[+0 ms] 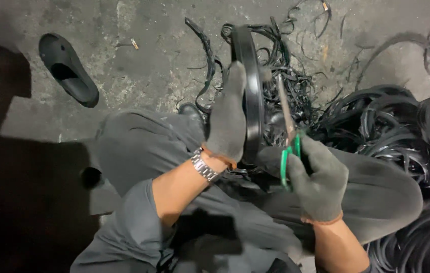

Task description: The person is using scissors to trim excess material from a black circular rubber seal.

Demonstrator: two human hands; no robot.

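1. Left hand [226, 121] clamped on black rubber ring [253, 91], held upright on edge.
2. Right hand [318, 177] closed round green-handled scissors [288, 139], blades just right of ring.
3. Rubber strips [392, 126] crowd right; bare floor [139, 65] left, sandal [67, 69] well apart.

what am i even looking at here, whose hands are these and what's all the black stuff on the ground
There is one picture, taken by a camera worn on a person's head, looking down at their own lap and hands. No machine is involved. The person sits low over a concrete floor, wearing grey trousers and grey knit gloves, with a metal watch on the left wrist. The left hand steadies a black rubber ring standing on edge. The right hand holds scissors with green handles, blades pointing up beside the ring. Thin black rubber strips lie tangled on the floor behind, and a pile of black rubber hoops sits to the right. A black sandal lies at upper left.
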